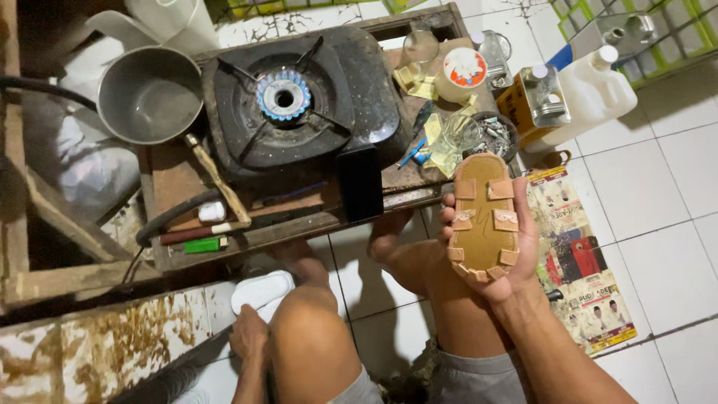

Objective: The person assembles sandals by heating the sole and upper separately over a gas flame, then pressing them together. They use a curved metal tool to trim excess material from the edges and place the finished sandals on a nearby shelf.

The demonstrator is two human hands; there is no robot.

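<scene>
Tan leather, that's what fills the right hand [499, 258]: a small sandal sole [484, 217], oval and flat, held up bottom side showing, with folded strap tabs lying along both edges. The fingers are curled around its rim from below and the thumb presses the left edge, so it's cupped, not pinched. Behind it sits a low wooden bench [224, 232] crowded with gear: a black single-burner gas stove [299, 105] with a blue ring flame, a dented metal pot [148, 93] with a wooden handle, a dark phone [360, 182] leaning off the front edge, a green lighter [204, 245], a clear glass [460, 133], a small bowl of bits [496, 137] and yellow scraps [434, 135]. Further right stand a yellow tin can [532, 101] and a white plastic jug [591, 93] on white floor tiles (a printed paper sheet [580, 262] lies flat under the forearm). Down low, the left hand [248, 337] rests fingers down beside a white sole [262, 289] on the floor, just touching or nearly so; the raised knee hides part of it, and I can't tell whether it grips anything. Top right, a green crate is cut off by the frame.
</scene>
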